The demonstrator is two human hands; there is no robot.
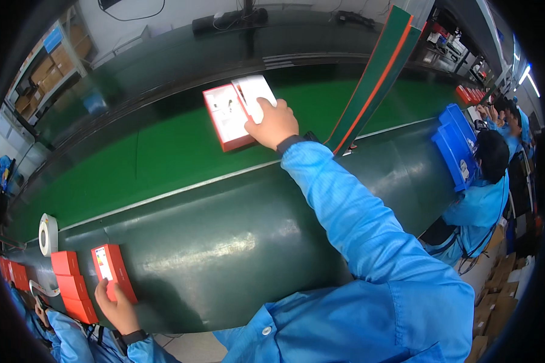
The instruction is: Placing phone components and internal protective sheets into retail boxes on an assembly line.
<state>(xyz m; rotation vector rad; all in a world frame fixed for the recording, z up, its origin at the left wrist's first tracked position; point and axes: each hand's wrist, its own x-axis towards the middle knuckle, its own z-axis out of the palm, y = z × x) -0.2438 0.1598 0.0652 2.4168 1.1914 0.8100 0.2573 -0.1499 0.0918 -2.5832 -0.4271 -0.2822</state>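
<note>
On the green belt ahead lies an opened red box. Its left half shows a white inside with small dark marks, and a white panel covers its right half. My right hand reaches out and grips the box at its right side, with the thumb on the white panel. Low on the left, my left hand holds the near end of a closed red box with a pale label on one face. Its fingers lie over that end; the palm side is hidden.
Stacked red boxes and a white tape roll stand by my left hand. An upright green board with an orange stripe rises right of my right hand. Co-workers sit at both sides; a blue bin is near the right one.
</note>
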